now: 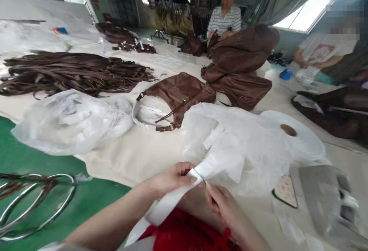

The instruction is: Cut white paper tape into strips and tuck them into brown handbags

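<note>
In the head view, a white strip (169, 205) is grasped by the left hand (176, 180), its flat width pinched between thumb and fingers; from there it is draped down toward the lap, over red cloth (184, 232). By the right hand (220, 199), just beside that grip, a thin dark item (204, 182) is clasped at the strip's edge; its kind cannot be told. Directly beyond the two hands, crumpled white sheeting (253, 140) is spread on the cream-covered table (123, 159). Farther beyond, a brown bag (186, 97) is laid down, its strap partly wrapped in white, and behind it more brown bags (238, 59) are piled. To the left of the grip, a clear plastic bag (71, 124) is seen, with a heap of brown straps (71, 71) behind it. To the right, a white disc (310, 140) is partly covered by the sheeting.
</note>
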`<control>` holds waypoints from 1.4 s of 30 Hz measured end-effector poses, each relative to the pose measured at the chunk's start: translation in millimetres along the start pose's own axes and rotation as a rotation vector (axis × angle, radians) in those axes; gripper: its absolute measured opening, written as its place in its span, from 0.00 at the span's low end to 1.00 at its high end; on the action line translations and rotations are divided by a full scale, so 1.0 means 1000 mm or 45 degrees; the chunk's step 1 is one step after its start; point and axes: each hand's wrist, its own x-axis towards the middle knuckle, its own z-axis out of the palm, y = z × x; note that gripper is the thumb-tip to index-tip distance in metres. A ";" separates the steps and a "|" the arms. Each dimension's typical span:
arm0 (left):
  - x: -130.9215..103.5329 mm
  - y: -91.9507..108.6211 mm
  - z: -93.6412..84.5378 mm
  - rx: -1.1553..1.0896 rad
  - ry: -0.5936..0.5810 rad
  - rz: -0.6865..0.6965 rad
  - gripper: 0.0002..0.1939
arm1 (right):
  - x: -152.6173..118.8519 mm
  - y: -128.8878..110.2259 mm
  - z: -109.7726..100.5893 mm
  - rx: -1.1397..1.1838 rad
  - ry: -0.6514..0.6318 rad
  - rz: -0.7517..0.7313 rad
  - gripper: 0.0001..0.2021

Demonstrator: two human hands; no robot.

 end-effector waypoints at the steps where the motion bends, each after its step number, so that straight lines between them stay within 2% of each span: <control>1: 0.001 -0.002 -0.001 0.001 -0.001 0.010 0.27 | 0.001 0.000 0.000 -0.002 0.007 0.002 0.30; 11: 0.004 -0.012 -0.008 0.132 -0.085 -0.020 0.25 | 0.002 -0.001 0.000 0.022 -0.036 -0.026 0.33; 17: 0.005 -0.018 -0.008 0.156 -0.070 0.029 0.23 | 0.011 0.015 0.001 0.104 0.008 -0.045 0.34; 21: 0.005 -0.017 -0.008 0.288 -0.068 0.051 0.23 | 0.019 0.024 0.004 0.166 0.057 -0.059 0.35; 25: 0.004 -0.011 -0.006 0.381 -0.101 0.041 0.22 | 0.013 0.018 0.004 0.128 -0.010 -0.015 0.34; 31: 0.002 -0.006 -0.002 0.404 -0.019 0.019 0.20 | 0.002 0.004 0.002 0.066 -0.055 0.010 0.32; 36: 0.004 -0.006 -0.004 0.371 -0.093 0.032 0.20 | 0.002 0.008 0.001 0.089 -0.044 0.041 0.31; 42: 0.006 -0.005 -0.005 0.486 -0.208 0.102 0.17 | 0.002 0.011 0.002 0.130 -0.040 0.073 0.31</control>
